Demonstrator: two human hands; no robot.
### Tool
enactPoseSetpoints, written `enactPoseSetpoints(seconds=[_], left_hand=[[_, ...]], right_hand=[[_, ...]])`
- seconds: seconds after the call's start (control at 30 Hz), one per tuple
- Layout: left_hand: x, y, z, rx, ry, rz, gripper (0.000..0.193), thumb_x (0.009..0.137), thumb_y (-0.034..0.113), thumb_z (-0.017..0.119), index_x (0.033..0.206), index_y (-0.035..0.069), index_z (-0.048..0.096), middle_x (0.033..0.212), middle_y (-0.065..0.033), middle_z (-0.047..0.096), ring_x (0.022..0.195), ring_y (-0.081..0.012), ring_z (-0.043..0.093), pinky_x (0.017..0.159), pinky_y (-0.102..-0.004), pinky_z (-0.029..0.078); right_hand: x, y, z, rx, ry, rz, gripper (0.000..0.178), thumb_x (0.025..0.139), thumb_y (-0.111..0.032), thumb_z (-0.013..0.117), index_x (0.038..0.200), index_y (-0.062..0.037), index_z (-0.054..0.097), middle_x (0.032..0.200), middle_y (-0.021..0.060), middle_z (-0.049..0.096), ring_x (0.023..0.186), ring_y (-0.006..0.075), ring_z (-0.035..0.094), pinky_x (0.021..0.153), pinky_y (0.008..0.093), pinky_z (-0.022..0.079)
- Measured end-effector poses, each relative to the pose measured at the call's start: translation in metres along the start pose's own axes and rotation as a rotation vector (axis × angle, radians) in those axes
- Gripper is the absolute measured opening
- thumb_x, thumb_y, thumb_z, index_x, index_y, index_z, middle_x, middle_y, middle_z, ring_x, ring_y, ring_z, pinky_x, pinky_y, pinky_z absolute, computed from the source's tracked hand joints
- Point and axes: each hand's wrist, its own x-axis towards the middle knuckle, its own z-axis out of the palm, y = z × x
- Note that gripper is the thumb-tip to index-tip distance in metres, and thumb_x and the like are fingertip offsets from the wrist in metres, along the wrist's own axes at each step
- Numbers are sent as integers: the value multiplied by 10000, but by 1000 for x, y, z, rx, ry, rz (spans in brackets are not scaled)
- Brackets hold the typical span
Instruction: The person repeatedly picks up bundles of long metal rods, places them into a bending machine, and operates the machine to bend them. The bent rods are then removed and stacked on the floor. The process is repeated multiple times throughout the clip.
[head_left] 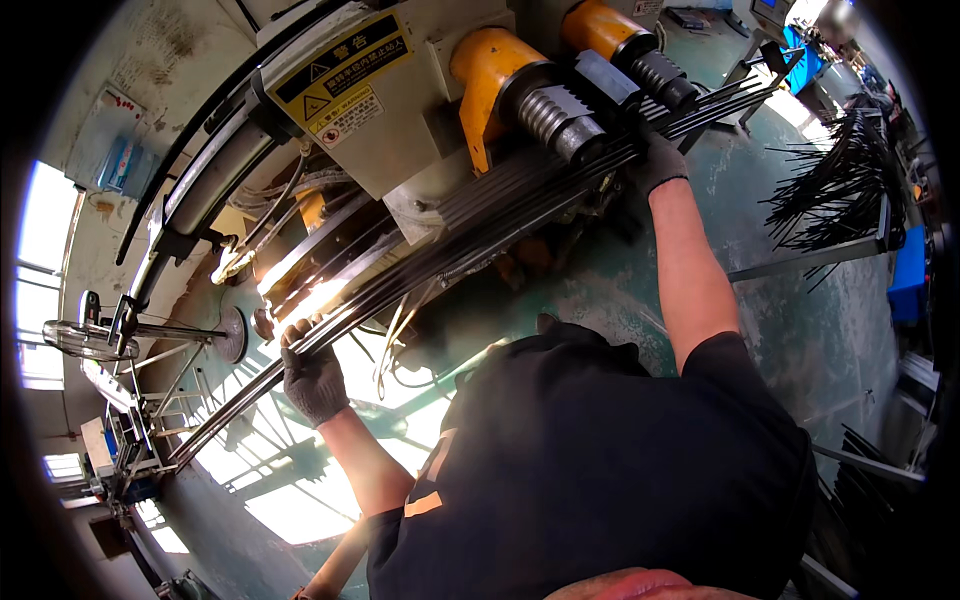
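Left of the machine (400, 165), the left hand (315, 382) grips rods (420, 272); right of it, the right hand (657, 160) touches them, grip unclear. The machine's yellow-black label (343, 68) shows triangles.

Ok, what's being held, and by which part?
Long dark rods: left hand grips them toward the lower-left end; right hand is on them toward the upper-right end, grip partly hidden.
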Motion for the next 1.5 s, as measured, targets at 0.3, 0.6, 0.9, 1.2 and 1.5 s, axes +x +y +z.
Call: enactPoseSetpoints(seconds=[0.3,0.6,0.9,1.2,1.5], left_hand=[[26,-47,-2,307,452,143,265,1084,249,544,991,1,533,926,-119,619,878,-295,663,868,-459,632],[36,-141,15,283,314,-65,425,1073,366,547,1147,-49,600,1080,-178,675,1063,-333,656,1032,-455,540],[54,-107,8,-9,270,-32,298,1085,199,505,1137,-50,659,1172,-197,680,1159,-372,627,1098,-571,485],[59,-118,8,203,267,22,244,1045,170,603,1084,-60,673,1133,-179,703,1123,-304,658,1064,-463,541],[54,-142,29,0,294,20,213,1004,127,625,1126,-42,667,1185,-218,687,1169,-397,628,1094,-552,491]], right_hand=[[12,27,0,-216,81,-192,258,1007,-271,664,1169,-74,695,1035,61,721,949,217,697,793,361,573],[5,31,39,-891,306,-293,365,1018,-351,584,1162,-37,703,1076,218,731,1021,335,707,861,435,558],[55,46,18,-1210,437,-358,394,990,-359,566,1061,-20,753,1117,238,732,1087,371,696,880,463,547],[11,40,25,-809,280,-310,385,997,-360,661,1080,10,725,948,137,735,880,272,709,829,392,564],[-2,46,-65,-248,185,-152,448,1029,-332,637,1349,-21,605,1247,97,699,1077,231,687,885,348,544]])
